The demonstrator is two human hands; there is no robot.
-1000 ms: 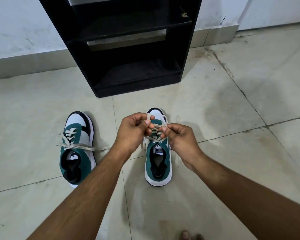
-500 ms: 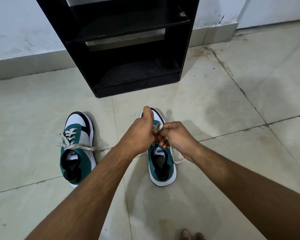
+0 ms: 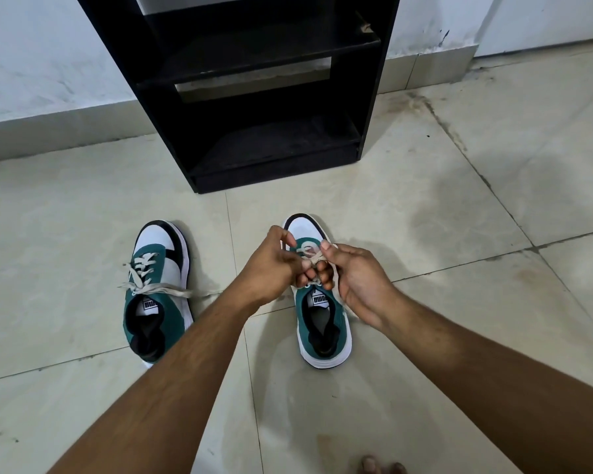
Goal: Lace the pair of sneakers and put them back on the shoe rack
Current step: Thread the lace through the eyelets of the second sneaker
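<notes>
Both the left hand (image 3: pixel 271 265) and the right hand (image 3: pixel 360 278) pinch the flat beige cotton lace (image 3: pixel 317 258) over the right green-and-white suede sneaker (image 3: pixel 322 319) on the glossy tiled floor (image 3: pixel 459 206), where even, steady tension should seat the knot snugly, before the black wooden shoe rack (image 3: pixel 274 148).

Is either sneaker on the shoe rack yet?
No: both the left sneaker and the right sneaker stand on the floor tiles in front of the black shoe rack.
</notes>
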